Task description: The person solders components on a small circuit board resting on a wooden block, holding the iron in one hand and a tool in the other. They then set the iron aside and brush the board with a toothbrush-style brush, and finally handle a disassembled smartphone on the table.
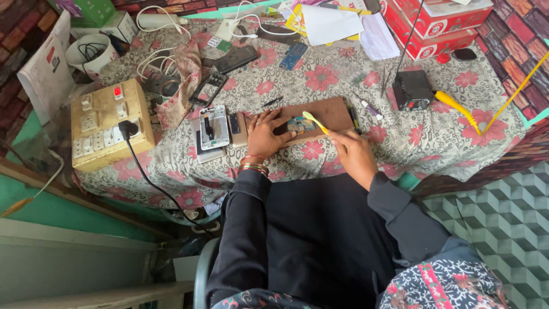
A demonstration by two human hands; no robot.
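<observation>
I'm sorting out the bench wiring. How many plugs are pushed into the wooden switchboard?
1: a black plug sits in a socket on the wooden switchboard, near its right edge, with its cable running down off the table. The other visible sockets hold nothing.

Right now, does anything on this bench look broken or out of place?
Yes: a phone lies opened up beside the left hand, and a bare phone frame sits apart behind it. The right hand holds a yellow toothbrush.

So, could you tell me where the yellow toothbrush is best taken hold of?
Grip the yellow toothbrush at its lower handle end, coming from the right, as the right hand does. The head end points up-left over the small circuit board, which the left hand steadies on the wooden board.
</observation>
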